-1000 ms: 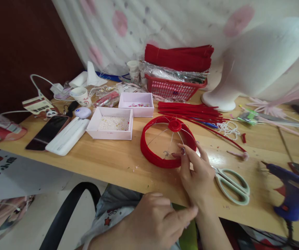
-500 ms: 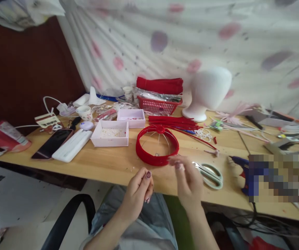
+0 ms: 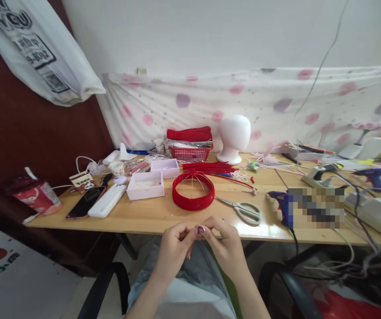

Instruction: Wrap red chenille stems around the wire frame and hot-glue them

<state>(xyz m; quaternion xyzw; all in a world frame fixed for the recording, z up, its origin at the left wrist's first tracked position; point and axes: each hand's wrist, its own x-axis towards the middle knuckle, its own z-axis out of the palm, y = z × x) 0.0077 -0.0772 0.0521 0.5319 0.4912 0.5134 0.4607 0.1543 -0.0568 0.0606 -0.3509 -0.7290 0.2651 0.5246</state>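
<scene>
My left hand (image 3: 176, 244) and my right hand (image 3: 225, 246) meet over my lap, just in front of the table edge. The fingertips of both are pinched together; whatever may be between them is too small or hidden. Beyond them lies a red fabric-covered ring (image 3: 193, 204), with thin wires arching over it to a red knob at the back. Scissors (image 3: 249, 214) with pale green handles rest right of the ring. Two white boxes stand to its left, the nearer box (image 3: 145, 192) holding small pale beads.
A blue glue gun (image 3: 282, 204) lies on the right, partly blurred out, near power strips and cables. Behind the ring are red stems (image 3: 210, 167), a red basket (image 3: 190, 154) and a white foam head (image 3: 235, 137). A phone (image 3: 86, 203) and white power bank (image 3: 107, 201) lie left.
My right hand has come away from beside the red ring and joined my left hand, both now pinching together. The camera view has tilted upward, showing more wall.
</scene>
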